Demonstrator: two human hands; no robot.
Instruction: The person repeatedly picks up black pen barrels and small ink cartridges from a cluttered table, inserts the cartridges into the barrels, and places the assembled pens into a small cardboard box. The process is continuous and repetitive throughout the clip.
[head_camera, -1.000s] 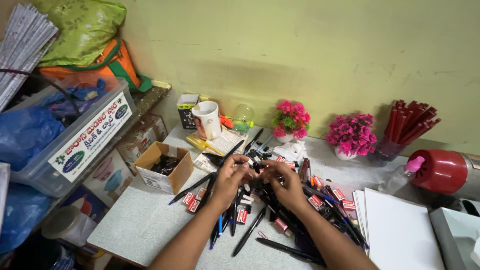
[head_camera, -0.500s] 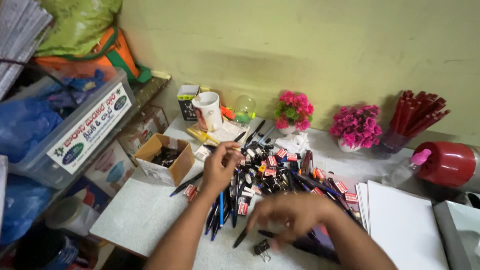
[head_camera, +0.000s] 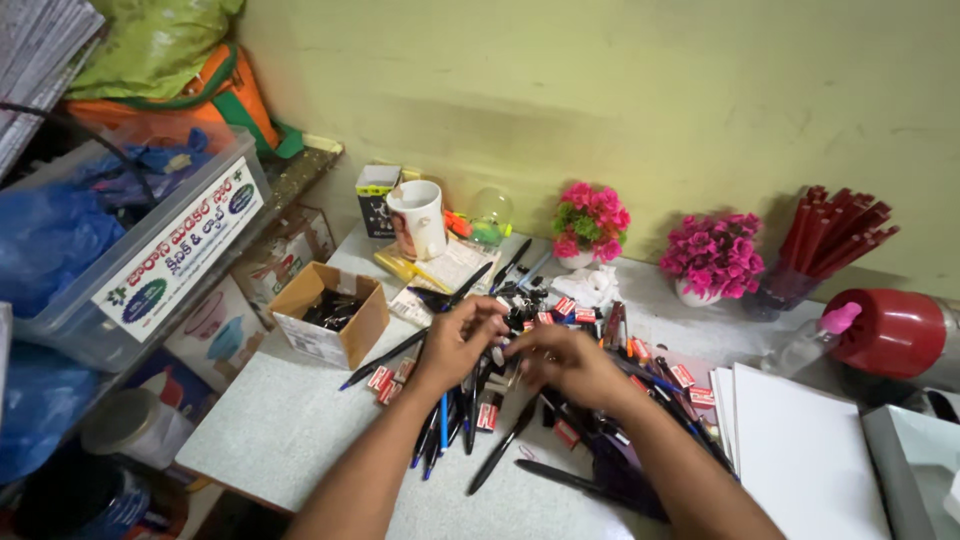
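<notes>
Under both hands lies a grey table (head_camera: 280, 420), and on it sits a big messy pile of pens (head_camera: 500, 400) with little red boxes mixed in. Left of the hands stands an open cardboard box (head_camera: 330, 315) with dark things inside. Behind the hands are a white mug (head_camera: 418, 218) and two pots of pink flowers (head_camera: 590, 222). Right of the hands lies a stack of white paper (head_camera: 800, 450). The left hand (head_camera: 458, 340) and the right hand (head_camera: 565, 362) meet on top of the pile, fingertips close together. Their fingers are bent and seem to pinch something small and dark, but I cannot tell what it is.
</notes>
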